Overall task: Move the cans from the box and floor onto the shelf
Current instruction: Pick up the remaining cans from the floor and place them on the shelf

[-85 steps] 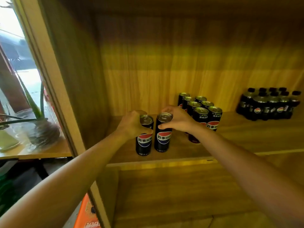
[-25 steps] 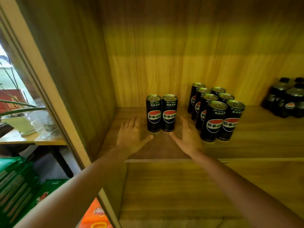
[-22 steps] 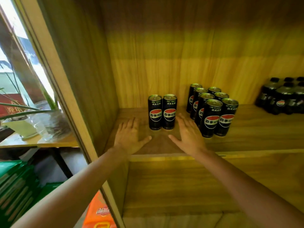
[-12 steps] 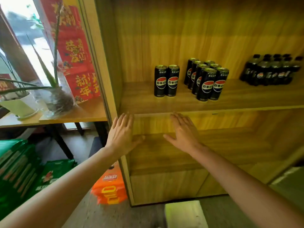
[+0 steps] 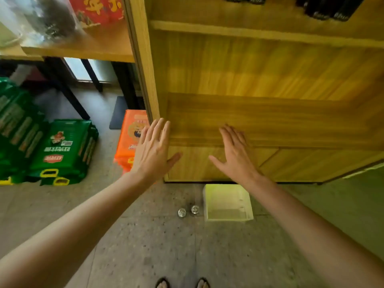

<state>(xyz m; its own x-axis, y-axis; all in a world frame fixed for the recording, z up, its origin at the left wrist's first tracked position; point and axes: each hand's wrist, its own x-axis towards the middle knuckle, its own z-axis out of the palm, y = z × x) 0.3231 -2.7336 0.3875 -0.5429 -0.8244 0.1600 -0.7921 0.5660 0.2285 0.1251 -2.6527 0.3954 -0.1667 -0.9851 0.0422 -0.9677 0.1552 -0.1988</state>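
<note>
Wooden shelf unit [image 5: 249, 121], yellow-brown grain, stands on a speckled grey floor [image 5: 145, 246]; before its base sit a white open-topped box [image 5: 227, 219] and two cans [image 5: 181, 212], upright and side by side, nearer the unit's left end. Left hand [image 5: 152, 151] and right hand [image 5: 235, 156] are both flat with fingers straight and spread, holding nothing, raised before the unit's lower front. Left of the unit lie an orange pack [image 5: 129, 138], stacked green packs [image 5: 62, 150] and a wooden table [image 5: 83, 48] on dark legs.

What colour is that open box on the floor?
The box is white, tinted pale yellow-green inside; head view.
</note>
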